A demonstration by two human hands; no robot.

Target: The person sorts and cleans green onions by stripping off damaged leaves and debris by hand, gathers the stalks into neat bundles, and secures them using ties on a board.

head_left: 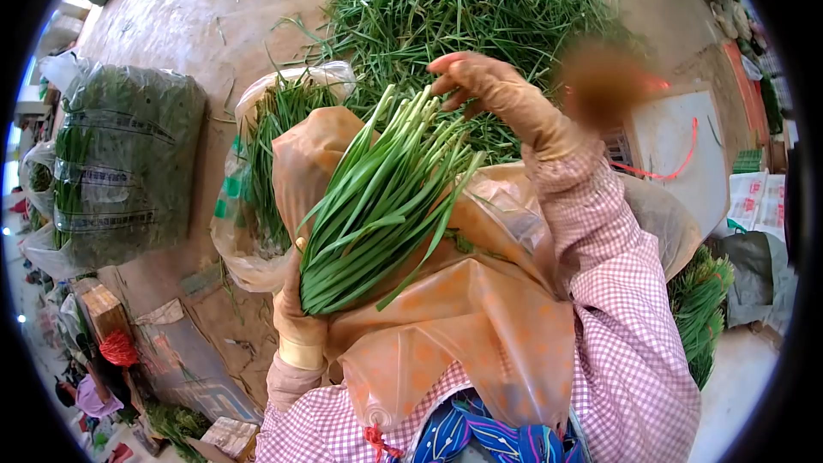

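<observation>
Over the lap, above a translucent orange plastic apron (463, 326), I see a bunch of long, flat green leaves with pale stems (377, 223), slanting with its stem ends uppermost. The left hand (297, 304) holds it by the lower, leafy end. The right hand (495, 96) is raised just beside the stem ends, its fingers loosely bent and parted; I cannot tell whether they touch. Beyond lies a loose heap of dark-green leaves (463, 9). To the left I note a clear plastic bag filled with greens (257, 271) and, farther out, a block-shaped green bundle wrapped in printed clear plastic (129, 154).
</observation>
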